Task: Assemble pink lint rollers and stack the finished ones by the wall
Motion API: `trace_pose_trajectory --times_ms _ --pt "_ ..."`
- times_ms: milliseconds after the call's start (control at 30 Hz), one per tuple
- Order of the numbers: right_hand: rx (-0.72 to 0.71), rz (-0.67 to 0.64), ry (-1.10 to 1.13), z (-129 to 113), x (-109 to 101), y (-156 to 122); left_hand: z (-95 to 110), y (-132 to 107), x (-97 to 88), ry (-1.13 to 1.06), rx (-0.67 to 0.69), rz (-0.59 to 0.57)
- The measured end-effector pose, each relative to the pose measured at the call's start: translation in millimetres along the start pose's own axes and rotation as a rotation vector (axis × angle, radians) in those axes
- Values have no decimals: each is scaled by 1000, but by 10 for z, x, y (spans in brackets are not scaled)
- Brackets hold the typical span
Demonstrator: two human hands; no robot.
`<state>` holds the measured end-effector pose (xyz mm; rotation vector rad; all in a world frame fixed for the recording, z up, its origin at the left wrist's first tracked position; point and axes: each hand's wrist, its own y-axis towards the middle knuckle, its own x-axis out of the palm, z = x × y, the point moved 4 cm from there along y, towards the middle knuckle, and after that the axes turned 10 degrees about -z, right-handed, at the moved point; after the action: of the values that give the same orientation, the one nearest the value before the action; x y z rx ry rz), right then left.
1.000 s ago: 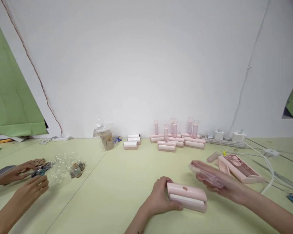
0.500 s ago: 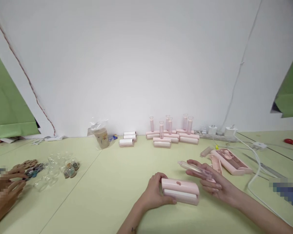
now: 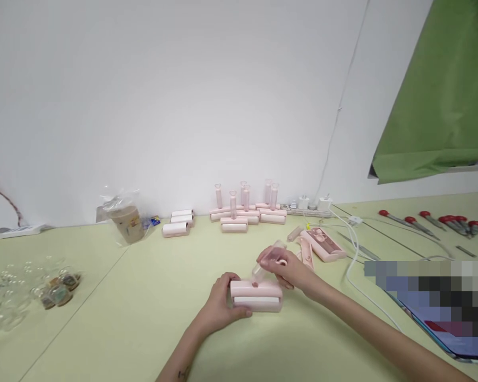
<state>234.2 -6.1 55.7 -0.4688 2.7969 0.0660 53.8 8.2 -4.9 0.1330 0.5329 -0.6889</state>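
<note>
My left hand grips the left end of a pink lint roller body, thumb along the front and fingers behind. The body lies level, with a white strip along its front and a small dark hole in the top. In my right hand is a translucent pink handle, pinched and tilted. Its lower end is at the hole; whether it is inside I cannot tell. Behind them, several finished-looking lint rollers lie with handles upright. Three more roller bodies without handles are stacked to their left.
An open pink case and a loose clear handle lie right of my hands. A white cable curves past them. Further out are red-handled tools and a pixelated screen. At left are a bagged cup and glass bottles.
My right hand has brought the handle left and tipped it from nearly flat to steep over the roller body. The view has turned right; another person's hands at left have left the picture.
</note>
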Motion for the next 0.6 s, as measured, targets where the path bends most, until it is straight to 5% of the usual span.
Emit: trace_pose_trajectory --times_ms 367,600 --pt "-87 -120 -561 -387 -4 30 31 -32 4 -22 -6 5" --pt "-68 -351 -688 -519 -10 25 41 -20 5 -25 -33 -7"
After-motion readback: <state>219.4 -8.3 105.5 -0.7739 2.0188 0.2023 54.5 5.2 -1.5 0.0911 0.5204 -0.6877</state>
